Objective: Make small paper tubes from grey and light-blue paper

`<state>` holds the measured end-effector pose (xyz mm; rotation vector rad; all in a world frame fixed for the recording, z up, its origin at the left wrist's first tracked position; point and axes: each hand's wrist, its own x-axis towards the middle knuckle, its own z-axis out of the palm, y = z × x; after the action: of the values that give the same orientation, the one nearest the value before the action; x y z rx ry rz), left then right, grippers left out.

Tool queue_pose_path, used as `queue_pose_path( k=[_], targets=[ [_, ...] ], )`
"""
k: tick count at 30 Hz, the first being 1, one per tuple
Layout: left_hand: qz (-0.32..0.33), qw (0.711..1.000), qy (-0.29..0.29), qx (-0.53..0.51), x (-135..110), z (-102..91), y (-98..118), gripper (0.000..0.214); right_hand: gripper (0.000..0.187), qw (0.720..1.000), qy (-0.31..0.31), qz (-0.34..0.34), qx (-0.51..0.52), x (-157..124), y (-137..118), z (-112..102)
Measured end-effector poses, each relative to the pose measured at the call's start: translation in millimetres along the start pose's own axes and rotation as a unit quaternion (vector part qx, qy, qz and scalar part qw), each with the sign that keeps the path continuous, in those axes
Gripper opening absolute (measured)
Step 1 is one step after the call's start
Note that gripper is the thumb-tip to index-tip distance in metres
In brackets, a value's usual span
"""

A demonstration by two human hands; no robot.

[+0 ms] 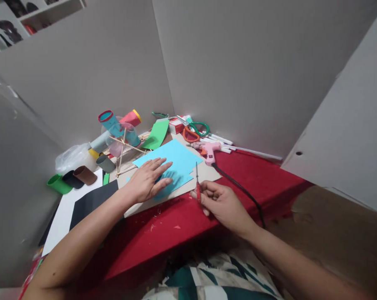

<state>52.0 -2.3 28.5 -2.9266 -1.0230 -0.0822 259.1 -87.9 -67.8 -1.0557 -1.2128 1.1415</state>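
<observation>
Head view: blue paper (pixel 174 155) under spread left hand (pixel 149 180), red-handled scissors (pixel 198 191) in right hand (pixel 219 204).

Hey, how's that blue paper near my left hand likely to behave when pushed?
The blue paper looks thin, so it's probably light and fairly bendy. It lies flat on a beige sheet, so it might slide rather than tip.

Left hand (pixel 147 180) palm down, fingers (pixel 163 168) spread; right hand (pixel 221 204) in a curled pinch, forearms (pixel 96 221) bare
</observation>
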Motion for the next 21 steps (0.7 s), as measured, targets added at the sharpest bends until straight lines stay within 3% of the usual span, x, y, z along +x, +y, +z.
queue_pose_path(
  k=[9,13,16,19,21],
  targets=[
    [-0.002,1.0,-0.023,-0.008,4,-2.1,2,0.068,0.025,1.0,-0.018,0.004,0.023,-1,-6,-4],
    [-0.013,0.997,-0.027,-0.071,1,-11.1,1,0.067,0.024,0.999,-0.021,-0.003,0.026,-2,-5,-4],
    [-0.045,0.979,0.068,-0.189,-6,-19.9,-9,0.066,0.028,1.0,-0.018,-0.004,0.025,-3,-4,-5],
    [-0.149,0.937,0.199,-0.248,-16,-17.2,-32,0.061,0.032,1.0,-0.009,0.0,0.017,-4,-4,-5],
    [-0.23,0.924,0.201,-0.23,-25,-6.3,-50,0.058,0.035,1.0,-0.006,0.005,0.009,-4,-3,-5]
  ],
)
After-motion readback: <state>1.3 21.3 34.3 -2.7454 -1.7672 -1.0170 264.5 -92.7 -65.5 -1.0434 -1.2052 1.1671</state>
